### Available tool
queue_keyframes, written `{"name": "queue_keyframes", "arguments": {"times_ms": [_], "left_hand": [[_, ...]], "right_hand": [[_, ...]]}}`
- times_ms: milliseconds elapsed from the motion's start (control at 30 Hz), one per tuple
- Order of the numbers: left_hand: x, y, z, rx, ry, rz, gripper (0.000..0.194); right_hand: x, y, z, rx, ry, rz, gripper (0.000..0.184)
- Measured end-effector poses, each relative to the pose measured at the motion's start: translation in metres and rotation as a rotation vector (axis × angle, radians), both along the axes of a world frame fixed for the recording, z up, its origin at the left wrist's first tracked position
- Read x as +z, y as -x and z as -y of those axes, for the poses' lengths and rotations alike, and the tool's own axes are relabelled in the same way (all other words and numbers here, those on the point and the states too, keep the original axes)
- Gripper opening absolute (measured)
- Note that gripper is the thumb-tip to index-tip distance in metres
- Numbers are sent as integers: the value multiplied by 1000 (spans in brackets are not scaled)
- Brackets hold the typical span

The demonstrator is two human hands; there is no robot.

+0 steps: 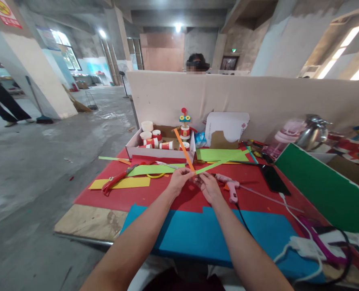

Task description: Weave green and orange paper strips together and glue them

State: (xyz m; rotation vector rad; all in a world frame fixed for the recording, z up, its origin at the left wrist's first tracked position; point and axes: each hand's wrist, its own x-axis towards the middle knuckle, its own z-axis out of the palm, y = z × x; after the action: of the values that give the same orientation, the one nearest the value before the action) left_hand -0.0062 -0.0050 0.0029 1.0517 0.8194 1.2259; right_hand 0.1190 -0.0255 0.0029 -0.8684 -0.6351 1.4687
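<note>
My left hand [179, 180] pinches the lower end of an orange paper strip [183, 148], which slants up and to the left. Close beside it, my right hand [208, 185] is closed at the end of a light green paper strip [222, 162] that runs up to the right. The two strips meet in a V between my fingertips; whether they are stuck together I cannot tell. Just right of my right hand lies a pink glue gun [232, 188]. Red-handled scissors [119, 180] rest on yellow paper [137, 183] and green paper [155, 169] to the left.
Behind my hands stands a white box [161, 152] of paper cups, with a spring-necked cup figure [184, 125]. Blue sheets [191, 230] cover the front edge. A phone [275, 180], power strip [308, 247] and green board [313, 190] lie right. Beyond a partition [167, 93] is another person [197, 62].
</note>
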Motion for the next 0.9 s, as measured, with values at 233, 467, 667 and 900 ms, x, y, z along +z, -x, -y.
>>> {"name": "queue_keyframes", "arguments": {"times_ms": [233,467,667,900], "left_hand": [[-3,0,-1,13,-13,-94,27],[-2,-1,-1,66,8,-117,29],[-2,0,1,66,6,-122,34],[-7,0,0,31,37,-155,35]], "right_hand": [[-8,-2,-2,37,20,-2,26],[-3,0,1,56,-16,47,28],[-4,3,2,14,-33,132,28],[-3,7,4,-110,-57,236,28]]}}
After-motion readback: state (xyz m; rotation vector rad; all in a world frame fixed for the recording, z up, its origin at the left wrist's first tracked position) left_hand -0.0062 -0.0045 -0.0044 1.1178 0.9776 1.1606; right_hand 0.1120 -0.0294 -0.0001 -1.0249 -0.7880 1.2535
